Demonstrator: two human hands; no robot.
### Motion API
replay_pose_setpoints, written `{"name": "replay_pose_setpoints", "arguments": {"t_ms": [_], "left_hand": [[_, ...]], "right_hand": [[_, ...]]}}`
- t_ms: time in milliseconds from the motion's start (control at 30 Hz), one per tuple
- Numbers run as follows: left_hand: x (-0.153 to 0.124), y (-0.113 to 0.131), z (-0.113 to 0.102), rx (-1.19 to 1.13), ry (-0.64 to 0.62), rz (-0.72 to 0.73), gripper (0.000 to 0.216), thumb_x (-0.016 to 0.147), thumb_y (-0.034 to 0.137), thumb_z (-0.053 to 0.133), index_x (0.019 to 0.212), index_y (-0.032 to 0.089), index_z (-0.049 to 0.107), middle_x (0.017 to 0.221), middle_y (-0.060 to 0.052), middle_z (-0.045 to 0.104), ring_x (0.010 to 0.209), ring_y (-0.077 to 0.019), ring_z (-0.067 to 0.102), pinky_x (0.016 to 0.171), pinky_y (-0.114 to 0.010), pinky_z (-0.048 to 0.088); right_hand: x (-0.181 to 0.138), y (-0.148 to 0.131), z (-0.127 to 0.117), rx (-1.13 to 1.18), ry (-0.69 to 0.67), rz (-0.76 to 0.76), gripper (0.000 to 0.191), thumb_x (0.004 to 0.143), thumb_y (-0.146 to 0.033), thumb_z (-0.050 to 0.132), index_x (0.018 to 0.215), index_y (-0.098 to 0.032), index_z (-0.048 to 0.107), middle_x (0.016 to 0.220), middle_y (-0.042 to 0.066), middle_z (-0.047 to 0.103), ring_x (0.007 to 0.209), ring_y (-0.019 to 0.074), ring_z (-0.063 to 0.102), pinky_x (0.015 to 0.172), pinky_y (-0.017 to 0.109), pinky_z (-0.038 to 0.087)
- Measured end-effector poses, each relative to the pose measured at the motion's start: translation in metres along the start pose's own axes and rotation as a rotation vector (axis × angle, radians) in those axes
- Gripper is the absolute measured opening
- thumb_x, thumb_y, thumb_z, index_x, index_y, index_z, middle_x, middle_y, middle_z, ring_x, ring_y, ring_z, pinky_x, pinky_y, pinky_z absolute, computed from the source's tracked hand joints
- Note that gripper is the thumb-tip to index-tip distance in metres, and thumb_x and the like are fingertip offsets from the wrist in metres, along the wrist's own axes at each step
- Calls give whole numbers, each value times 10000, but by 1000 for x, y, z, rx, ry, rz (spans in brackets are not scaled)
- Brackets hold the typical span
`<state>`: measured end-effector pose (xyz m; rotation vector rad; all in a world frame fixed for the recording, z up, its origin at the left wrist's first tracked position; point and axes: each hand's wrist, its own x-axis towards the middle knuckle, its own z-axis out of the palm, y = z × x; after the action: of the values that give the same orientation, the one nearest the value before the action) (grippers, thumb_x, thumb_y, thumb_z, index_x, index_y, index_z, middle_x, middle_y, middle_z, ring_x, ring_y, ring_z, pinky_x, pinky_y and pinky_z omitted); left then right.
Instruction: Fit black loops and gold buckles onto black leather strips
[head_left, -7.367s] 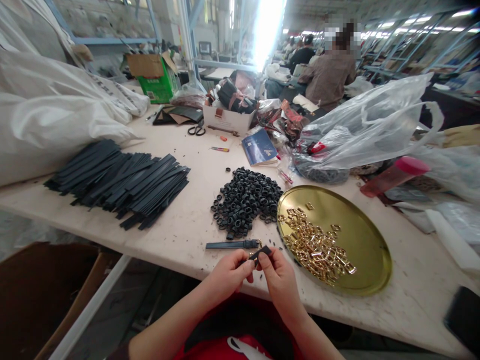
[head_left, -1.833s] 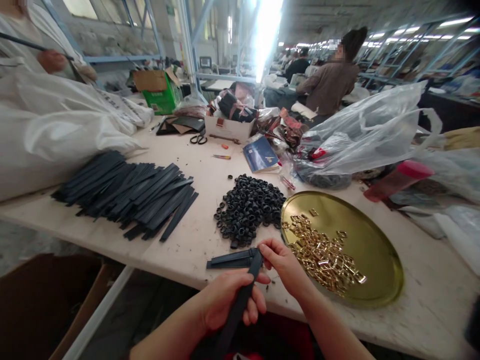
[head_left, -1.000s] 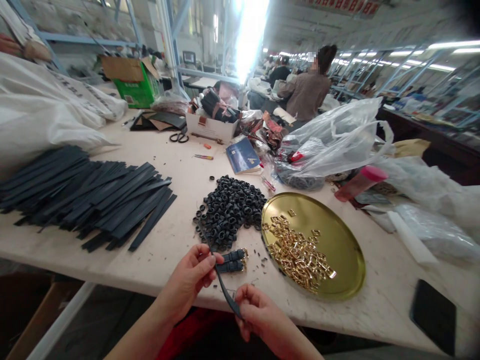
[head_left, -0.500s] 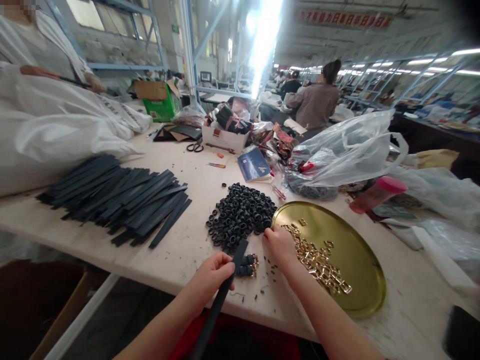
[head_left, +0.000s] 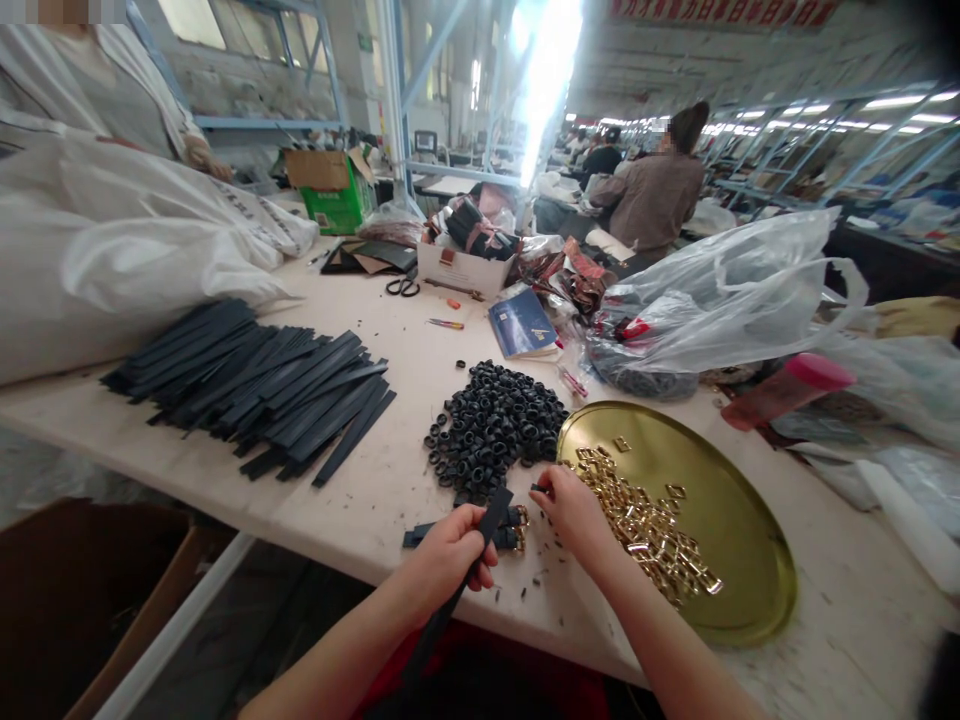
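Observation:
My left hand pinches a flat black strap near its upper end; its length hangs down past the table edge. Between the fingertips of my right hand is a small black loop, mostly covered by the fingers. Just beyond both hands lies a heap of black loops. Under and behind my left hand rest a few straps with gold buckles, partly hidden. Right of my right hand, loose gold buckles are piled on a round gold tray.
Many black straps lie stacked at left beside a big white sack. Farther back are scissors, a blue booklet and a white box. A pink-lidded bottle and plastic bag stand right. A person sits beyond.
My right hand has drawn back from the edge of the loop heap toward me, with a small black loop in its fingertips. My left hand still grips the strap. The view has shifted slightly.

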<state>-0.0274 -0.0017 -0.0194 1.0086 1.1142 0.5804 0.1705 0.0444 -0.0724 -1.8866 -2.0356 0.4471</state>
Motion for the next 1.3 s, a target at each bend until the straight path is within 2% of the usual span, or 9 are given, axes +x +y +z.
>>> {"name": "replay_pose_setpoints", "arguments": {"t_ms": [67, 200, 333, 533, 633, 767, 900, 1033, 1300], "left_hand": [[2, -1, 0, 132, 38, 94, 157, 771, 266, 376, 789, 157, 488, 575, 41, 490, 446, -73, 451, 462, -190, 346], [5, 0, 4, 373, 123, 195, 280, 813, 387, 363, 729, 168, 515, 519, 41, 472, 437, -92, 420, 451, -204, 299], [3, 5, 6, 575, 122, 229, 247, 800, 328, 401, 665, 175, 541, 518, 23, 495, 501, -114, 436, 494, -213, 266], [-4, 14, 2, 680, -41, 243, 255, 786, 315, 426, 601, 179, 537, 521, 26, 470, 504, -115, 430, 499, -212, 260], [-10, 16, 3, 486, -181, 88, 242, 808, 338, 389, 904, 184, 549, 581, 32, 506, 468, -105, 456, 477, -200, 304], [-11, 5, 4, 260, -258, -2, 463, 838, 422, 341, 1224, 166, 335, 541, 70, 428, 404, -77, 361, 418, -180, 269], [0, -10, 4, 176, -126, 89, 491, 807, 497, 377, 1129, 128, 417, 487, 94, 311, 414, -73, 276, 400, -184, 196], [10, -11, 6, 155, -30, 106, 323, 762, 461, 445, 872, 163, 505, 426, 108, 243, 379, -70, 231, 394, -196, 163], [11, -2, 20, 167, 45, 112, 183, 712, 374, 466, 680, 194, 472, 395, 92, 262, 394, -85, 261, 409, -201, 176]], "right_hand": [[-8, -6, -4, 265, -70, 66, 167, 767, -311, 521, 675, -179, 477, 630, -5, 519, 602, 142, 496, 590, 262, 392], [-30, -26, -10, 1200, -252, 275, 239, 732, -381, 583, 688, -166, 489, 649, -20, 536, 616, 112, 517, 655, 271, 423], [-46, -41, -12, 1419, -123, 378, 278, 627, -349, 696, 773, -176, 536, 653, -36, 553, 577, 96, 507, 616, 252, 410], [-53, -44, -12, 1255, -235, 302, 222, 616, -325, 683, 732, -166, 580, 546, -47, 548, 509, 89, 467, 539, 233, 364], [-56, -47, -13, 1200, -245, 273, 185, 639, -302, 656, 738, -168, 574, 518, -57, 534, 501, 87, 460, 527, 224, 350], [-60, -53, -10, 1152, -224, 247, 153, 649, -268, 638, 727, -167, 554, 503, -68, 511, 489, 84, 457, 523, 219, 363], [-49, -38, -11, 935, -219, 92, 173, 779, -315, 506, 822, -156, 559, 593, -26, 560, 543, 106, 512, 533, 223, 401], [-10, 1, -25, -81, 15, -26, 224, 869, -224, 360, 933, -163, 566, 871, 66, 614, 771, 151, 570, 673, 255, 418], [38, 29, -20, -397, -2, -80, 208, 731, 17, 435, 714, -108, 601, 767, 157, 619, 763, 224, 580, 669, 304, 387]]}}
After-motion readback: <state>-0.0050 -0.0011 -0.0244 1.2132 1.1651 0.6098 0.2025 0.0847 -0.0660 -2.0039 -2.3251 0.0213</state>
